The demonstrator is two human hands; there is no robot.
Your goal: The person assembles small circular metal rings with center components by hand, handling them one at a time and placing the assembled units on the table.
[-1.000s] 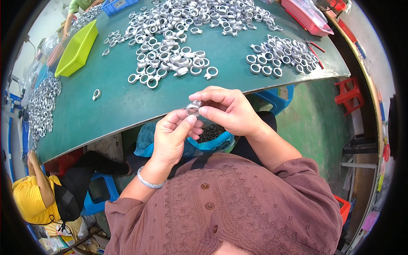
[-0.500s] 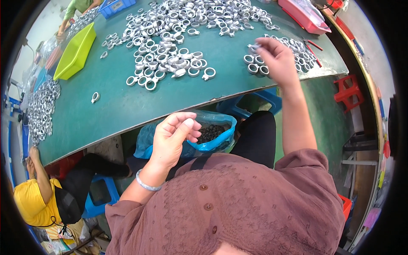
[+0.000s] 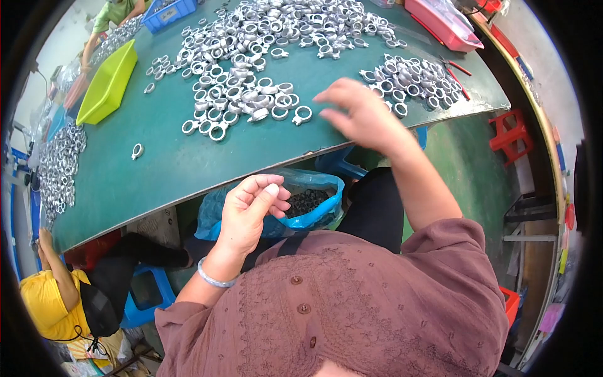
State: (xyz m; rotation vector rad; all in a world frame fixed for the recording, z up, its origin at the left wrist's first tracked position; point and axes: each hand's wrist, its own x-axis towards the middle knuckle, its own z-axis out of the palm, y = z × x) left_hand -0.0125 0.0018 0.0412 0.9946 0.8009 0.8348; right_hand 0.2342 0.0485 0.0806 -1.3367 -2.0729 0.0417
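My right hand (image 3: 361, 114) hovers over the green table's near edge, thumb and fingers apart and nothing between them. Closest to it lies a silver metal ring clamp (image 3: 302, 115) at the side of the big middle heap (image 3: 229, 94). Behind that hand, on its right, is a smaller pile of the same ring clamps (image 3: 408, 81). My left hand (image 3: 251, 206) is raised before my chest, above the blue plastic bag (image 3: 314, 217). Its fingers curl in and the thumb presses on them; whatever they hold, if anything, is hidden. Small dark parts (image 3: 304, 204) fill the bag's bottom.
Red-handled pliers (image 3: 458, 78) lie beside the right pile. A pink bin (image 3: 440, 25) stands at the far right, a lime-green tray (image 3: 108, 85) and a blue crate (image 3: 168, 14) at the far left. A co-worker in yellow (image 3: 53, 301) sits at the left; another person in green is beyond.
My right hand has moved left and nearer, from the smaller right pile towards the middle heap's edge, its fingers spread. The left hand stays almost where it was.
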